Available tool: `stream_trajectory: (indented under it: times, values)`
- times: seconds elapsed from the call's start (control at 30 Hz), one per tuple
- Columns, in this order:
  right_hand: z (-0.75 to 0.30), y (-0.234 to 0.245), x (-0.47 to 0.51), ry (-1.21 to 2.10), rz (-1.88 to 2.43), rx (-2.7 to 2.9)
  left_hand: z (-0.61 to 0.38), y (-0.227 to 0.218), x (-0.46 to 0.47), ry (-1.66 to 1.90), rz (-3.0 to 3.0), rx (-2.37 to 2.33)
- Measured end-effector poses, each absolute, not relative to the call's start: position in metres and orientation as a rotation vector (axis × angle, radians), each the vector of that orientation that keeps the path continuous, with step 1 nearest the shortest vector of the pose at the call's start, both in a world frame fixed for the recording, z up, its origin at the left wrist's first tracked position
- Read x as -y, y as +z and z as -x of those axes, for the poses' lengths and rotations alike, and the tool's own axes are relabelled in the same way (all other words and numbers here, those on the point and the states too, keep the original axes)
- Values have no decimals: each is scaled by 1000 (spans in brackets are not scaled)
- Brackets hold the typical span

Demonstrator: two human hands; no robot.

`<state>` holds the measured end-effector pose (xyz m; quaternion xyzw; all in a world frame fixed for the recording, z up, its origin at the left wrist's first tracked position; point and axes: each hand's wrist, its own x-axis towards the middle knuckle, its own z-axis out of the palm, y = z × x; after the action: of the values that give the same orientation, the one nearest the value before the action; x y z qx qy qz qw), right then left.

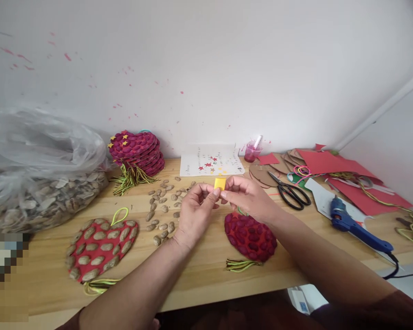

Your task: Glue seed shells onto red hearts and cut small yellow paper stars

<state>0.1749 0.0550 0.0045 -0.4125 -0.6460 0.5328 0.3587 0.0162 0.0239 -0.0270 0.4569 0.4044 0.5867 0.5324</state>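
Both hands meet over the middle of the table, fingers closed around a small piece of yellow paper [220,184]. My left hand [200,205] pinches its lower left side; my right hand [243,195] grips it from the right. Below my right hand lies a heart covered with painted purple-red peanut shells [250,236], a yellow-green and dark tassel at its lower end. To the left is a red heart with plain peanut shells [99,247], a neon loop on top and a tassel below. Loose peanut shells [163,200] are scattered left of my left hand.
A clear bag of shells [44,183] fills the left. Behind are stacked purple hearts [136,153], a white sheet with paper stars [192,165] and a cup of pink paint [252,152]. Scissors [291,192], red paper [340,167] and a blue glue gun [359,231] lie right.
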Motion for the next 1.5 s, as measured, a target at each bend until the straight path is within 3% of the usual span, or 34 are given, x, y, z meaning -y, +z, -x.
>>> stream_trajectory:
  times: [0.4, 0.87, 1.2, 1.5]
  values:
    - [-178, -2, -51, 1207, 982, 1563, -19, -29, -23, 1314, -1245, -966]
    - [-182, 0, -54, 1402, 1042, 1550, -13, -26, -25, 1286, -1161, -1013]
    - [-183, -3, -58, 1729, 950, 1151, -12, -30, -27, 1357, -1004, -985]
    - [-181, -3, -59, 1655, 976, 1199, -9, -30, -21, 1389, -1133, -984]
